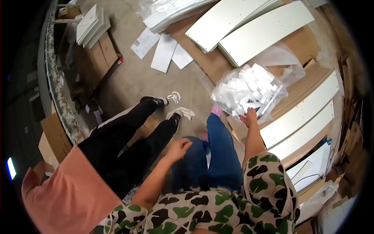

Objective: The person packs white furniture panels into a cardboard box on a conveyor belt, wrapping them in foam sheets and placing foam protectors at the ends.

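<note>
My right hand (pixel 248 117) reaches forward to the near edge of a clear plastic bag (pixel 281 87). Its fingers are apart, and nothing shows in its grasp; whether the fingertips touch the bag I cannot tell. Inside the bag lie many small white pieces (pixel 253 84), heaped together. My left hand (pixel 180 149) hovers over my lap with its fingers curled in, and no object shows in it. The bag rests on brown cardboard (pixel 194 54) beside stacks of long white panels (pixel 269 31).
Two more white panels (pixel 302 113) lie at the right. White sheets (pixel 163 52) are on the concrete floor ahead. At my left is another person in a salmon top (pixel 74 191) and black trousers. White boards (pixel 92 25) are stacked on a carton at the far left.
</note>
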The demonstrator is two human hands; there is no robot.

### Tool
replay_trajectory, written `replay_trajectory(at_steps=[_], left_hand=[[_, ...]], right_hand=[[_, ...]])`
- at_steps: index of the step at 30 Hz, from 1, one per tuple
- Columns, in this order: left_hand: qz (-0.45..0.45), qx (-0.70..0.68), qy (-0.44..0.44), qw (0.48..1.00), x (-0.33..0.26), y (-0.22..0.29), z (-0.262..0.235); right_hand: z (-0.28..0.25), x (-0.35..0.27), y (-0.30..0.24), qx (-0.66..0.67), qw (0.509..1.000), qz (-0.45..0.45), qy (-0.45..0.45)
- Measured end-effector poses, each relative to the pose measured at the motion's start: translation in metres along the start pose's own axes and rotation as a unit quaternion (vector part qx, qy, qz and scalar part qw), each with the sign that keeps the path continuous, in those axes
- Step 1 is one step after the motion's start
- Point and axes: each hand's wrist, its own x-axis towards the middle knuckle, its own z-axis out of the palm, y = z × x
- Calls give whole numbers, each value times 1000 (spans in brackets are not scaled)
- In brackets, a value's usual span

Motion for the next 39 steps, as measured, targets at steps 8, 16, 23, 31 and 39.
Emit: replay_trajectory(at_steps=[8,16,23,31,39], left_hand=[[-23,2,12,1000,225,35,-72],[221,230,257,912,457,112,-136],[98,295,186,932,500,145,-142],[181,278,181,926,514,150,-153],[199,244,72,946,517,110,-170]], right_hand=[[-15,118,43,150,978,119,86],[30,-16,35,215,966,-25,138],[108,-174,-63,167,972,-156,-50],[274,56,-194,-73,942,-327,-24],[334,8,-213,120,926,-310,-179]])
